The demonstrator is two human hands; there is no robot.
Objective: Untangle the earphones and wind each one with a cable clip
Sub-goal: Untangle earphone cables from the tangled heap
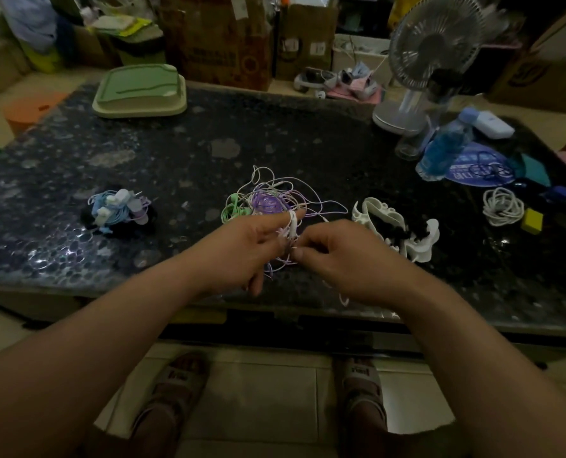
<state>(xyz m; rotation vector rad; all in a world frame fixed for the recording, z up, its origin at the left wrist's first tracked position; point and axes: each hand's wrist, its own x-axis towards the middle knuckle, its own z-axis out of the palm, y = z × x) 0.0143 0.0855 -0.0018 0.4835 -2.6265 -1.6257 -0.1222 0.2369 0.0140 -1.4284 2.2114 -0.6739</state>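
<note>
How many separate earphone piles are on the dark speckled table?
2. A wound pastel blue-and-lilac bundle lies left; a purple, white and green tangle lies centre, strands held by the left hand and right hand. The white coil far right may be a third.

Dark speckled table [308, 153] bears tangled earphones [268, 201], wound bundles [118, 209], green tray [139, 92], fan [435, 41].

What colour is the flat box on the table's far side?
Pale green flat plastic box, head view.
</note>
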